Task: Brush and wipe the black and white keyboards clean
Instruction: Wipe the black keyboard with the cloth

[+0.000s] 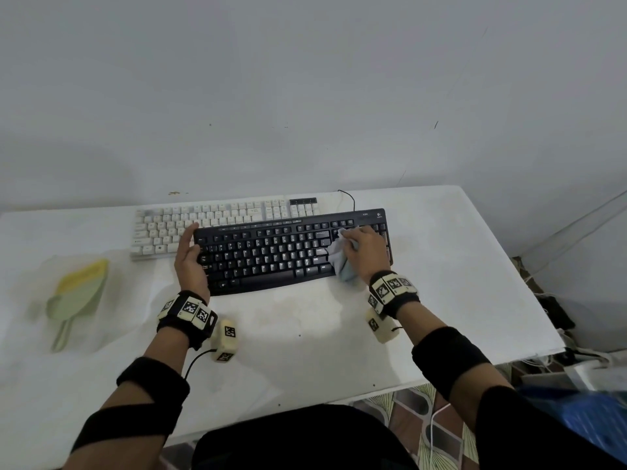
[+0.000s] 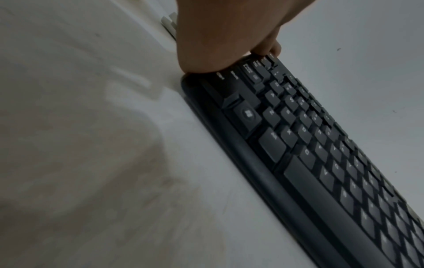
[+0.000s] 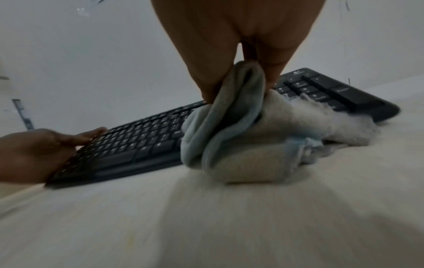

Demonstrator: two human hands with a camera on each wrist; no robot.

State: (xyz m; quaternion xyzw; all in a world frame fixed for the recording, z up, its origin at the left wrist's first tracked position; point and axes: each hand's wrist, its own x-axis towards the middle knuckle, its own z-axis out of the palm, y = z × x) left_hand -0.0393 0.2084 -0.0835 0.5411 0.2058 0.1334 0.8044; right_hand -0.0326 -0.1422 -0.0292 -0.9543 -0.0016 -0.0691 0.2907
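The black keyboard [image 1: 291,249] lies in the middle of the white table [image 1: 305,351], overlapping the front of the white keyboard [image 1: 203,222] behind it. My left hand [image 1: 190,256] braces the black keyboard's left end with fairly straight fingers reaching its far corner. The left wrist view shows that hand [image 2: 218,36] pressing on the corner of the black keyboard [image 2: 321,163]. My right hand [image 1: 363,249] grips a bunched pale blue-white cloth [image 1: 339,262] on the keys left of the number pad. In the right wrist view the cloth [image 3: 241,145] hangs from my right hand [image 3: 241,36] over the keyboard's front edge.
A green dustpan with a yellow brush [image 1: 79,293] lies at the table's left. A black cable [image 1: 349,198] runs from the keyboards toward the wall. Past the table's right edge are cables and clutter on the floor [image 1: 559,334].
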